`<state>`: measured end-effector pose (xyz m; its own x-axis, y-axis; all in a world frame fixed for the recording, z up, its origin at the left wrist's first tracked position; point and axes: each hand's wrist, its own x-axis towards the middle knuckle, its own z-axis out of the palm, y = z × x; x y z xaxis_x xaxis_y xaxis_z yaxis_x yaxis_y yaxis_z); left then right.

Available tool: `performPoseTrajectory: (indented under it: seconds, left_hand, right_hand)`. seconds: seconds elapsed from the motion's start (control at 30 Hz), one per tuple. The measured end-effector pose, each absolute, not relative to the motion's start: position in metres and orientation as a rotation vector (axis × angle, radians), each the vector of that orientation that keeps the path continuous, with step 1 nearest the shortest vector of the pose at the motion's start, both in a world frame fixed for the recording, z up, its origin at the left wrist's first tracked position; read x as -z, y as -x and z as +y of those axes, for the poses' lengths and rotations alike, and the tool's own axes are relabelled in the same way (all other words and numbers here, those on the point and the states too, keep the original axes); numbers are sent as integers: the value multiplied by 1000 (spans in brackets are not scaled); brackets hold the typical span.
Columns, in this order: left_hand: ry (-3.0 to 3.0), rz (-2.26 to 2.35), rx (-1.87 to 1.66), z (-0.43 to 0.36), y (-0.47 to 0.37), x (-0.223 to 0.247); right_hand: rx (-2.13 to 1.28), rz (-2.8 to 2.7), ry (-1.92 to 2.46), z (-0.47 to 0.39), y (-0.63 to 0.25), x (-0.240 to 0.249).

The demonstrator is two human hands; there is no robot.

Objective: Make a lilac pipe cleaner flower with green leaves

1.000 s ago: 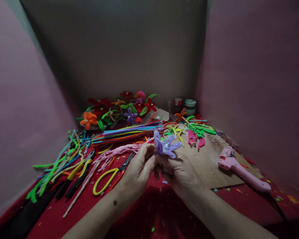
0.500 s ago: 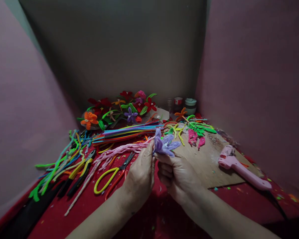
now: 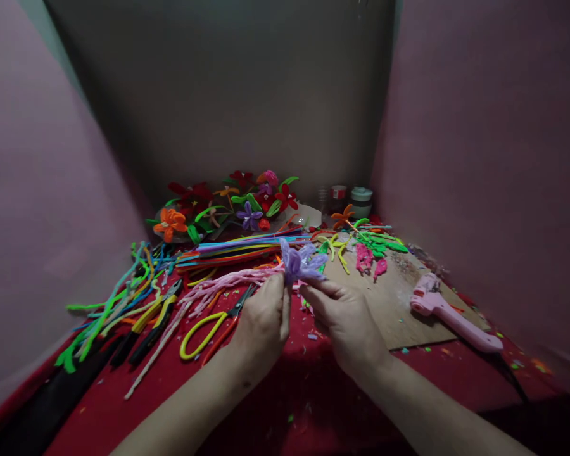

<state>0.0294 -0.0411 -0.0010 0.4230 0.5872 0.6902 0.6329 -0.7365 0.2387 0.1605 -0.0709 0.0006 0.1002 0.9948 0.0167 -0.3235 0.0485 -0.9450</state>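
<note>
A purple fuzzy flower (image 3: 301,261) with several petals is held up in the middle, above the red cloth (image 3: 308,405). My left hand (image 3: 266,313) is closed on the flower's base from the left. From the right, my right hand (image 3: 344,316) reaches the flower's underside, its thumb and forefinger at the lower right petals; the fingertips are partly hidden there. Behind the flower lie pink pipe cleaners (image 3: 237,278) and a bundle of coloured ones (image 3: 247,247). Scissors with yellow and orange handles (image 3: 202,335) lie beside my left hand.
Yellow-black pliers (image 3: 154,320) and loose pipe cleaners (image 3: 109,316) lie at the left. A pink glue gun (image 3: 456,320) rests partly on a board (image 3: 399,316) at the right. Finished flowers (image 3: 171,223) and a lidded jar (image 3: 361,201) stand at the back.
The flower has moved slightly left and up and turned. My right hand has shifted, with its fingers less curled and a gap now showing between the two hands.
</note>
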Motion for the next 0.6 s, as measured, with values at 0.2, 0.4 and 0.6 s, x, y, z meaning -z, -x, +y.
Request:
performPoseTrajectory:
  seconds: [0.2, 0.4, 0.6]
  left_hand:
    - [3008, -1795, 1994, -40, -31, -16]
    - [2920, -2078, 2545, -33, -31, -18]
    - [2895, -2162, 2732, -22, -30, -10]
  right_hand:
    - [-640, -1820, 1429, -61, -224, 7]
    - [-247, -2288, 1560, -72, -234, 20]
    - [-345, -2101, 1481, -68, -247, 29]
